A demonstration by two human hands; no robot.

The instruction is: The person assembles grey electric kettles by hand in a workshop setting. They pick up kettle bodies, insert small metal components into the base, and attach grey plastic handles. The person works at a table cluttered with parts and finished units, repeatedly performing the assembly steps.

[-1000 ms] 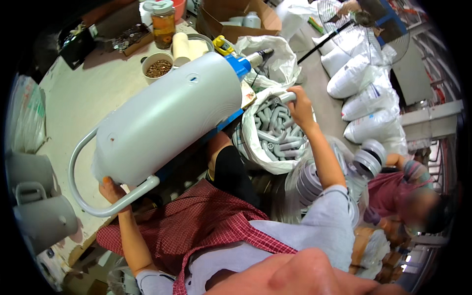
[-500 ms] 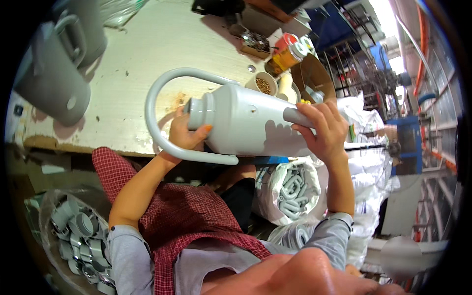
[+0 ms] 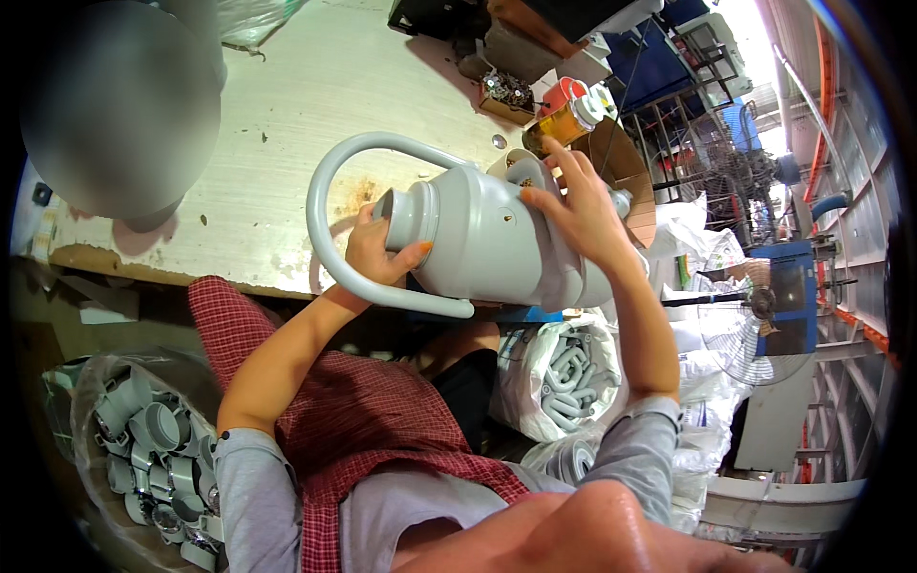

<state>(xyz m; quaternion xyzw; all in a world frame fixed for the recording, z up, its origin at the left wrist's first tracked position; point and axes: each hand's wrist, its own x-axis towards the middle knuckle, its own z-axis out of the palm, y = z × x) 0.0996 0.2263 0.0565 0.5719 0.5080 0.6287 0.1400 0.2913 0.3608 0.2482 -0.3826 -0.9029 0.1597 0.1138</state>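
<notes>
A grey plastic jug body (image 3: 478, 239), shaped like a thermos shell, lies on its side over the table's front edge. A large curved carrying handle (image 3: 325, 210) loops around its neck end. My left hand (image 3: 375, 253) reaches through this loop and grips the ringed neck, its thumb on the near rim. At the other end, my right hand (image 3: 583, 205) holds a curved grey handle piece (image 3: 554, 224) across the jug's side, thumb and fingers on its upper part. A small hole shows in the jug wall near this piece. Whether the piece touches the wall, I cannot tell.
A cup of small brass-coloured parts (image 3: 519, 162) is partly hidden behind my right hand. Beyond stand a bottle of yellow liquid (image 3: 564, 122) and a box of small metal parts (image 3: 506, 95). Bags of grey handles (image 3: 576, 377) and grey rings (image 3: 162, 430) flank my lap. A blurred grey vessel (image 3: 119, 115) stands left.
My right hand has swung the handle piece from pointing along the jug to lying across its side. The jug has shifted slightly right, with my left hand still on its neck.
</notes>
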